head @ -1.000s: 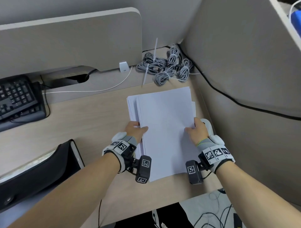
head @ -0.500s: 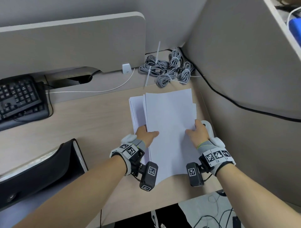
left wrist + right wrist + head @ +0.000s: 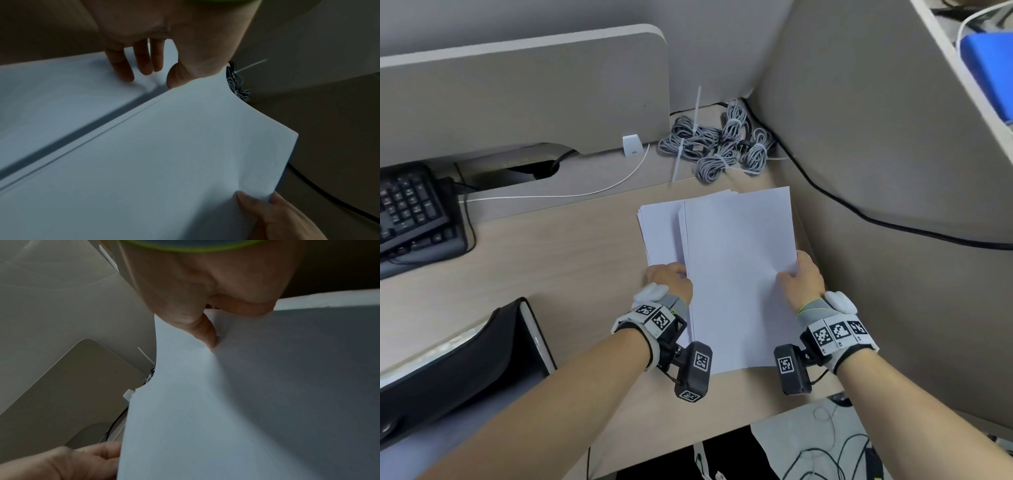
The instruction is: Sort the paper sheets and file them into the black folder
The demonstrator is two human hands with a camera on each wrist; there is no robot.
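Over at the right end of the desk (image 3: 544,260), close to the side partition, the white paper sheets (image 3: 739,274) sit in two layers: a lower stack (image 3: 659,233) lying flat on the wood and an upper batch shifted to the right of it, so a strip of the lower one shows along the left. The right hand (image 3: 799,279) grasps the upper batch at its right edge, thumb on top and the other fingers tucked beneath; the right wrist view shows that edge raised and the paper bowing where the thumb presses. The left hand (image 3: 669,279) is at the upper batch's left edge, where the left wrist view shows its fingers (image 3: 141,60) fairly straight with their tips on the lower stack and the thumb at the edge of the upper batch; I cannot tell whether it grips anything. The black folder (image 3: 465,363) lies at the desk's near left corner, well apart from the paper. A black keyboard (image 3: 410,212) sits at the far left edge, and bundled grey cables (image 3: 719,144) lie in the far right corner behind the sheets.
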